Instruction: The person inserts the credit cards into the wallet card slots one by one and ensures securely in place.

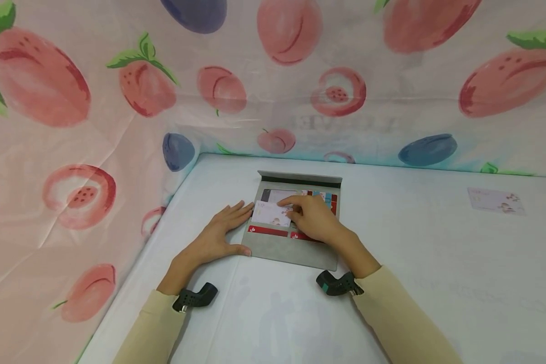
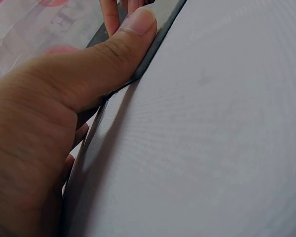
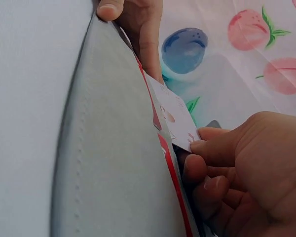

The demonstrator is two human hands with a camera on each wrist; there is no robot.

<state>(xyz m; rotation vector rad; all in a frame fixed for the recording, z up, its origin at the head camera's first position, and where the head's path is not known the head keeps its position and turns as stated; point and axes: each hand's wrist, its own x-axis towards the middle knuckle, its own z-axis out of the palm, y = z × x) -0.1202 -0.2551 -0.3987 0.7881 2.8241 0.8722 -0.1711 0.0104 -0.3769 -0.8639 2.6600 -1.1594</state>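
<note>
A grey card holder [image 1: 293, 254] lies on the table with its flap folded back at the far side. Cards sit in its slots, among them red-edged ones [image 1: 267, 231]. Over the left slots, my right hand [image 1: 316, 217] pinches a white card with a pink print [image 1: 269, 214] by its right end, between thumb and fingers, as the right wrist view also shows. At the holder's left edge, my left hand [image 1: 218, 232] lies with straight, spread fingers. Its thumb [image 2: 123, 47] presses the near left corner in the left wrist view.
A similar pale card [image 1: 496, 201] lies on the white table [image 1: 418, 283], far to the right. Behind and to the left, a fruit-patterned curtain [image 1: 236, 45] stands along the table's edge. Black wrist cameras [image 1: 195, 297] sit on both sleeves.
</note>
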